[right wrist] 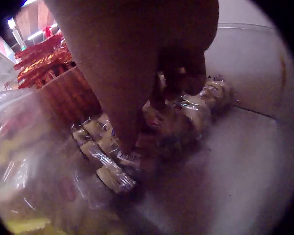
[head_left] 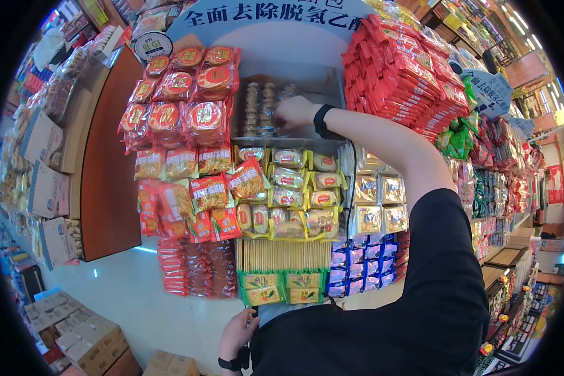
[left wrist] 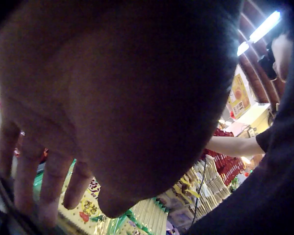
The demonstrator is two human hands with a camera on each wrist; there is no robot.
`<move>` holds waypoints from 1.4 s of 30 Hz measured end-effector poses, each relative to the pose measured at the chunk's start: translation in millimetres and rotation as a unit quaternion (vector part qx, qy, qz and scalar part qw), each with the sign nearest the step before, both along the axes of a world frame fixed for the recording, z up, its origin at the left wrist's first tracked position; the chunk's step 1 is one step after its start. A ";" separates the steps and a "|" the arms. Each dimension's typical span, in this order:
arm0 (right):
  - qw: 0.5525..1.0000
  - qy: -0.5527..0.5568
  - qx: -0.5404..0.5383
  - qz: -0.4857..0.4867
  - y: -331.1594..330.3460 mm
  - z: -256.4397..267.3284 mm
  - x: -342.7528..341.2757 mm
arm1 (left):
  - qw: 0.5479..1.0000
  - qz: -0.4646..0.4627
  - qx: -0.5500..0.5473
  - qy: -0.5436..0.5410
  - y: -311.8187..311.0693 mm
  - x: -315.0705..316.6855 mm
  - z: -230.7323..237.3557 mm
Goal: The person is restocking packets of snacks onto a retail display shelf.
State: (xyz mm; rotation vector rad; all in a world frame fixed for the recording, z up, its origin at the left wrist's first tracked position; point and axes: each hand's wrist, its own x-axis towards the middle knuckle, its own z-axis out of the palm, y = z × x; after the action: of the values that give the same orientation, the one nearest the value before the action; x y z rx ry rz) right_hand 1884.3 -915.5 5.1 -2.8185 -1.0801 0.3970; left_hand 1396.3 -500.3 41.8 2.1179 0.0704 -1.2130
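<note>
My right hand [head_left: 297, 113] reaches into a grey bin [head_left: 326, 84] at the back of the display. Small round pastries [head_left: 250, 109] in clear wrappers stand there in stacked rows. In the right wrist view the thumb and curled fingers of the right hand [right wrist: 132, 63] grip the wrapped pastries [right wrist: 115, 177] at one end of a row; the fingertips are partly hidden in shadow. My left hand [head_left: 237, 331] hangs low at the front with loose fingers, holding nothing. Nearest to it are green-edged packets [head_left: 263, 294], also seen beyond its fingers in the left wrist view.
Red round-window packs [head_left: 169, 116] rise left of the bin, and red packets [head_left: 407, 75] are piled high on its right. Yellow-edged packs [head_left: 288, 197] fill the shelf in front. A brown panel [head_left: 106, 163] stands at the left; cartons [head_left: 88, 338] sit on the floor.
</note>
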 end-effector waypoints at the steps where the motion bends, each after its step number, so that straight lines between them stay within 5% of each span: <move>1: 1.000 0.003 0.008 -0.014 0.1 -1.9 0.2 | 1.000 -0.004 -0.002 0.010 0.0 0.7 0.1; 7: 0.981 0.135 -0.023 -0.138 0.5 -28.5 21.8 | 1.000 -0.001 -0.003 0.005 -1.4 1.8 0.0; 10: 0.976 0.162 0.028 -0.144 -3.0 -30.9 21.5 | 1.000 -0.002 -0.002 -0.003 -1.3 3.1 2.9; 13: 0.992 0.115 0.038 -0.042 -9.0 -27.7 20.6 | 1.000 -0.009 0.001 -0.023 2.6 -3.3 -3.5; 22: 0.950 0.185 0.241 -0.066 -35.4 -14.5 18.1 | 1.000 0.010 0.002 -0.017 0.5 1.7 -0.3; 25: 0.980 0.010 0.165 -0.109 -31.8 -6.7 3.4 | 1.000 0.014 0.007 -0.014 0.4 0.8 -0.1; 28: 0.963 0.097 -0.094 -0.233 -19.0 -1.1 8.7 | 1.000 0.012 -0.001 -0.004 -2.1 4.5 4.1; 31: 0.933 0.184 -0.071 -0.302 -18.9 -14.0 12.8 | 0.999 0.011 -0.011 -0.029 1.7 -1.1 -4.8; 34: 0.955 0.144 -0.138 -0.222 -11.1 -28.1 16.6 | 1.000 0.012 -0.008 -0.025 2.8 -2.9 -6.7; 37: 0.909 0.334 -0.016 -0.249 -26.3 -29.1 26.9 | 1.000 -0.005 -0.007 -0.017 0.8 1.8 -4.3; 38: 0.904 0.346 -0.166 -0.187 -29.4 -34.4 40.4 | 1.000 0.000 -0.007 -0.018 2.0 2.5 -5.0; 41: 0.690 0.512 0.003 -0.512 -90.0 -172.7 118.3 | 1.000 0.009 -0.009 -0.010 4.6 -3.8 -9.8; 42: 0.690 0.509 0.069 -0.509 -81.8 -132.1 101.0 | 1.000 0.005 -0.009 -0.005 5.9 -3.9 -11.0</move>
State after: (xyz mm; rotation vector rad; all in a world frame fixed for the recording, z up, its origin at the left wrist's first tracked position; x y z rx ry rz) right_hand 1985.4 -997.3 -127.0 -1.9457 0.6276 1.3296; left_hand 1392.4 -494.4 30.8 2.1063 0.0659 -1.1928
